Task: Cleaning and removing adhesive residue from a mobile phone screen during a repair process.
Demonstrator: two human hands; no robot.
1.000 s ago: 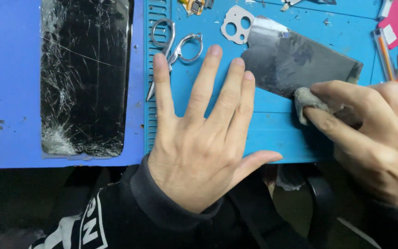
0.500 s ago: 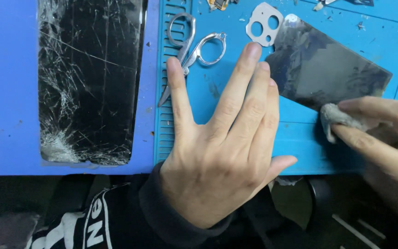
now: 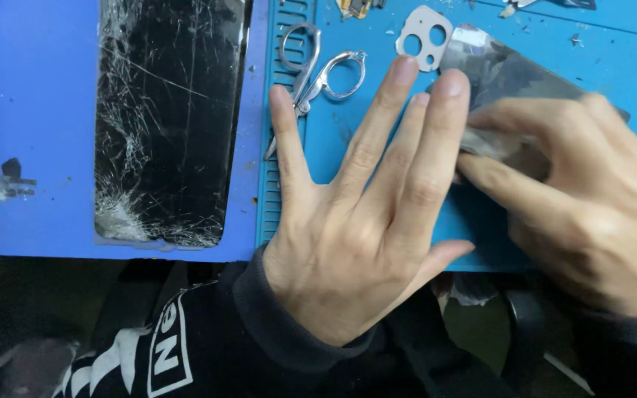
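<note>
Head view: dark glossy back panel lies flat under both hands.

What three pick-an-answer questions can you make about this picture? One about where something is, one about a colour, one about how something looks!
1. Where do the scissors lie?
A. Between the cracked screen and the left hand
B. Under the right hand
C. On the floor

2. What colour is the mat?
A. Red
B. Blue
C. Yellow

3. How is the left hand?
A. Closed in a fist
B. Holding the scissors
C. Flat, fingers spread

Answers:
1. A, the scissors rest on the mat just right of the screen, beside the left hand's fingers.
2. B, the mat shows blue all around the hands.
3. C, the palm faces down with every finger stretched out, fingertips on the dark panel, while the right hand presses a grey cloth on it.
</note>
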